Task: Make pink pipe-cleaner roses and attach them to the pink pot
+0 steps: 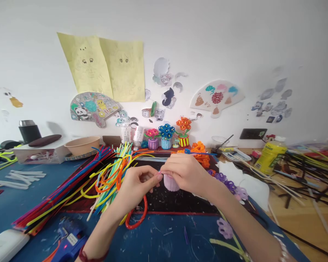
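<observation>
Against the wall stand three flower pots (166, 137) while both hands' grips, left hand (138, 185) and right hand (187, 173), hold one pink pot (171, 183).

pot in my hands (171, 183): pale pink, ribbed
pipe cleaner bundle (79, 185), 9 o'clock of my left hand (138, 186): red, blue, purple, yellow, green, orange, mixed stripes of colour
loop under my left hand (138, 220): red-orange
cutting mat (177, 200): black, red edge
table cover (22, 196): dark blue, white flecks
glue gun (68, 242), 7 o'clock: blue
flowers (229, 186), 3 o'clock of my right hand (187, 174): purple and lilac
mini pots, 12 o'clock: pink bloom in purple pot (152, 139), blue in blue (166, 137), orange in red-yellow stripes (183, 131)
bottle (270, 154), 2 o'clock: yellow, white cap
wall sheets (104, 67): pale yellow, pencil faces
bowl (82, 145): tan
</observation>
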Available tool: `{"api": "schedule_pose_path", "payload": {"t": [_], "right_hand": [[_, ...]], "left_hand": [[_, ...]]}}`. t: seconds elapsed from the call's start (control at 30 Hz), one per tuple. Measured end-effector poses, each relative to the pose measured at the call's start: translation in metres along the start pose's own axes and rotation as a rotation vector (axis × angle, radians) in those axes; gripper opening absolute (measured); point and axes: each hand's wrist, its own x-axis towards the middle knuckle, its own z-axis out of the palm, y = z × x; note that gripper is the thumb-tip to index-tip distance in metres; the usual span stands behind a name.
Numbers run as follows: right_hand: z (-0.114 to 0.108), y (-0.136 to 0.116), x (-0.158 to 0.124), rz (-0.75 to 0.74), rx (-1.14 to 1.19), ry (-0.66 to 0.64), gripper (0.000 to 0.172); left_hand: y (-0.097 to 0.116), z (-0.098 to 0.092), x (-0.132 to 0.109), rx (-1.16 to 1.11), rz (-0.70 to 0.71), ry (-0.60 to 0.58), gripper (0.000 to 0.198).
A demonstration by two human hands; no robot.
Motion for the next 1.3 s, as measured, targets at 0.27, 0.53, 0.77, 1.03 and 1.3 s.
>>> {"api": "schedule_pose_path", "payload": {"t": [0.27,0.53,0.77,1.03,1.3], "right_hand": [[0.003,-0.012,-0.002,0.098,-0.071,0.029,0.032],[0.010,-0.021,0.003,0.255,0.011,0.011,0.027],[0.002,-0.010,-0.001,0.148,-0.054,-0.068,0.028],[-0.015,-0.016,0.005,0.055,-0.052,-0.254,0.026],[-0.013,-0.012,0.003,0.065,-0.024,-0.179,0.020]], "left_hand": [[-0.001,0.008,-0.005,-0.118,0.062,0.227,0.021],[-0.004,0.019,-0.012,-0.158,0.099,0.426,0.017],[0.000,0.003,-0.005,-0.054,0.062,0.146,0.036],[0.003,-0.004,-0.007,-0.004,-0.032,-0.083,0.024],[0.003,0.001,-0.009,-0.118,-0.036,-0.057,0.023]]}}
